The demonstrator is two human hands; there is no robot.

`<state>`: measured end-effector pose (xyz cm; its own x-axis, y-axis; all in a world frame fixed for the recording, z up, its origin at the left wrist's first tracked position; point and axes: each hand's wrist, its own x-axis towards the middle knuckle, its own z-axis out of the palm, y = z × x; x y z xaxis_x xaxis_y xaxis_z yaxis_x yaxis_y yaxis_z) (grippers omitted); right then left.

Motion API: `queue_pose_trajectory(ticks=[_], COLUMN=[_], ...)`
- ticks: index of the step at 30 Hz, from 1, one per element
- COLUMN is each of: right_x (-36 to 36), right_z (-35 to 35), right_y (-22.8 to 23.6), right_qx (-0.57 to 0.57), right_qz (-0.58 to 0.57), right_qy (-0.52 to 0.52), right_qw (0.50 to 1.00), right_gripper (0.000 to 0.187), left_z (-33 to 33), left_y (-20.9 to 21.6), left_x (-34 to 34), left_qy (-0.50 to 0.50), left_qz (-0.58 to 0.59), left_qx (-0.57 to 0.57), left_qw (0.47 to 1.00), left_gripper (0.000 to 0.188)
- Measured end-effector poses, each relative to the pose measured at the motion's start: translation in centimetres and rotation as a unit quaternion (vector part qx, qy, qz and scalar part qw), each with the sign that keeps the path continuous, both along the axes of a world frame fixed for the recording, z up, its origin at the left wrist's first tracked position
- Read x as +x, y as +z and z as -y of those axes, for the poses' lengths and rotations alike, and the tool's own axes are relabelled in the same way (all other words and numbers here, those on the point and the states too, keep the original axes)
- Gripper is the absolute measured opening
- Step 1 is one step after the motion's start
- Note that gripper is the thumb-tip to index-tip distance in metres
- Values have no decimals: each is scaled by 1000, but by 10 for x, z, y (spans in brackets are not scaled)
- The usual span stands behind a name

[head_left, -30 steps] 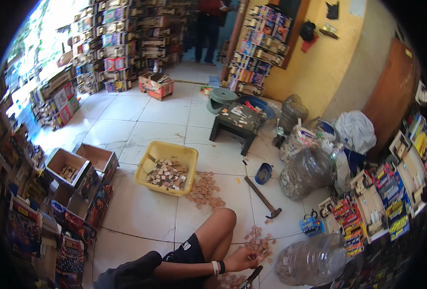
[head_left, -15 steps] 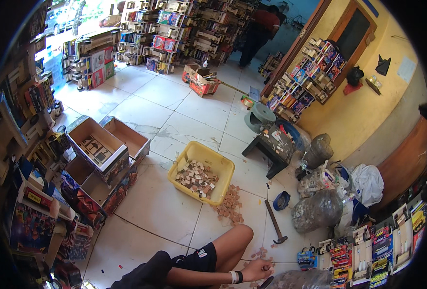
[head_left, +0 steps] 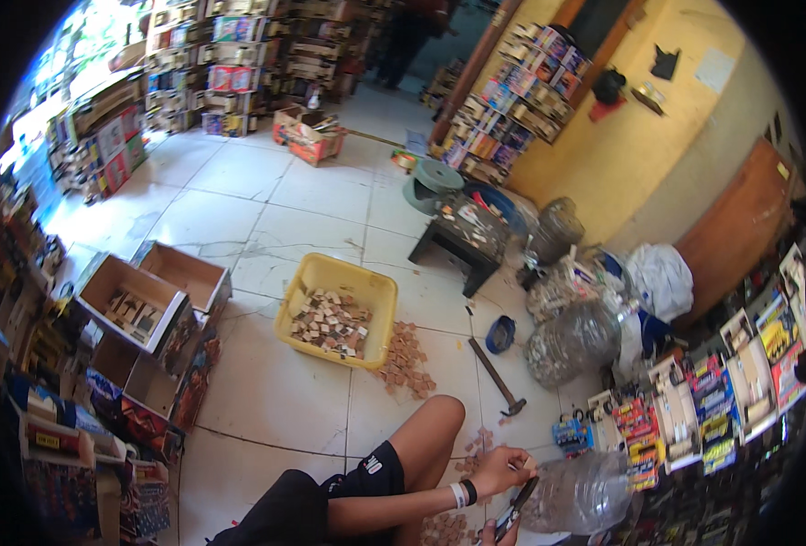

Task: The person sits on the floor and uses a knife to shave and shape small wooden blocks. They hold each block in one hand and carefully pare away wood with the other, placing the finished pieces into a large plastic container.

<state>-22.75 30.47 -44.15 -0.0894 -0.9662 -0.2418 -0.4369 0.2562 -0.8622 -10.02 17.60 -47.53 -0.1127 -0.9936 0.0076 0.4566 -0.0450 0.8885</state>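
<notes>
My left hand [head_left: 503, 471], with a white and a black band at its wrist, pinches a small light-brown square piece [head_left: 529, 467] between its fingertips. Just below it, at the lower edge, my right hand [head_left: 501, 535] is partly in view, closed round a narrow dark hand tool [head_left: 519, 506] whose exact kind I cannot make out. The tool's tip lies close to the left fingertips. Small brown square pieces [head_left: 448, 528] are scattered on the floor beneath my arm. A large clear plastic bottle [head_left: 585, 491] lies right beside my hands.
Ahead stands a yellow tub [head_left: 386, 314] holding many small squares, with a pile of squares [head_left: 405, 364] beside it. A hammer [head_left: 498, 378] and a blue round container [head_left: 501, 334] lie to the right. Cartons [head_left: 193, 273] stand left; toy trucks [head_left: 639, 428] line the right.
The view has shifted, so the room appears moved leftward. My left hand has come up a little and now shows the small piece; my right hand and its dark tool have come further into view.
</notes>
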Motion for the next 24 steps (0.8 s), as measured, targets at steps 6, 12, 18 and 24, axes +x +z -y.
queue_pose_trajectory(ticks=[6,12,18,24], right_x=[2,2,-2,-9], right_z=[-10,-16,-32,-34], right_y=[-17,-33,-39,-38], right_qx=[-32,-170,-101,-131], right_qz=[48,-33,-29,-46], right_qy=[-38,-37,-119,-121], right_qw=[998,984,987,983], right_gripper=[65,59,59,64], left_z=[-5,-4,-12,-14], left_y=[-3,-29,-14,5], left_x=[-8,-16,-14,-29], left_qy=[-40,-63,-71,-110], left_qz=[-14,10,-13,2], left_qx=[45,44,38,100], left_qw=[998,997,997,989], left_gripper=[18,11,16,17])
